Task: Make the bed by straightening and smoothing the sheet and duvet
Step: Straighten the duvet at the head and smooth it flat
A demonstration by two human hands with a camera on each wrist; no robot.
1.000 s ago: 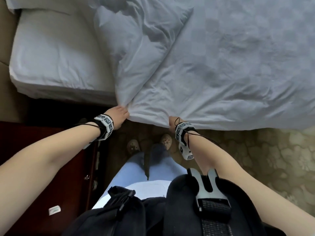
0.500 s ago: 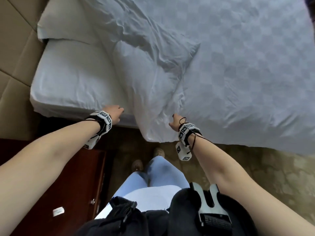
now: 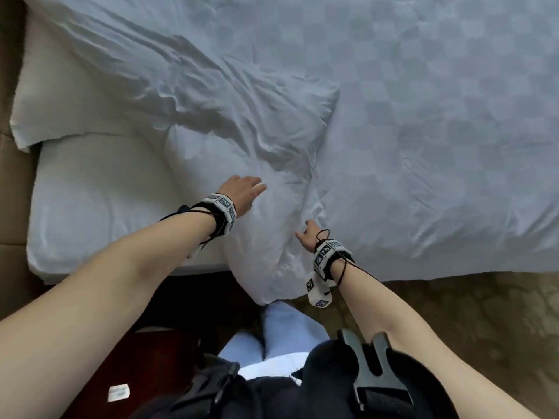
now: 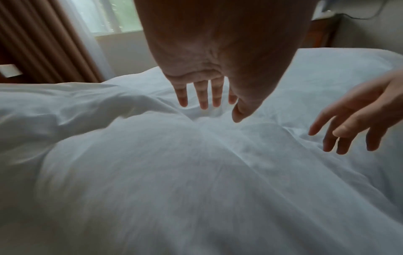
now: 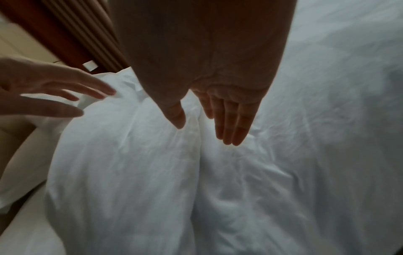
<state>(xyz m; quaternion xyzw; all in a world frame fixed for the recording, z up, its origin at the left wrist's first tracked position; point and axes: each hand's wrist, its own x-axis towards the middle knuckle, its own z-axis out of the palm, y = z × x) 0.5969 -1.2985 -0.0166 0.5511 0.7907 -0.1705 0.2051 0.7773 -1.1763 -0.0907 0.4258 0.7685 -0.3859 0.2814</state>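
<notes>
A white checked duvet (image 3: 423,116) covers most of the bed, and its near left corner (image 3: 266,267) is bunched and hangs over the mattress edge. The bare white sheet (image 3: 90,213) shows at the left. My left hand (image 3: 242,189) hovers over the bunched corner with fingers straight (image 4: 202,96), holding nothing. My right hand (image 3: 307,234) reaches over the fold beside it, fingers straight (image 5: 229,126) and just above the cloth. Both hands appear in each wrist view, the right hand (image 4: 348,127) and the left hand (image 5: 54,91).
A white pillow (image 3: 39,95) lies at the bed's upper left against a tan padded headboard (image 3: 12,189). A dark wooden nightstand (image 3: 106,373) stands at my left. Patterned carpet (image 3: 469,313) runs along the bed. Curtains (image 4: 43,43) and a window (image 4: 117,15) lie beyond.
Both hands have let go of the duvet's edge and moved up over the bunched corner with fingers straightened. The view has moved closer to the bed.
</notes>
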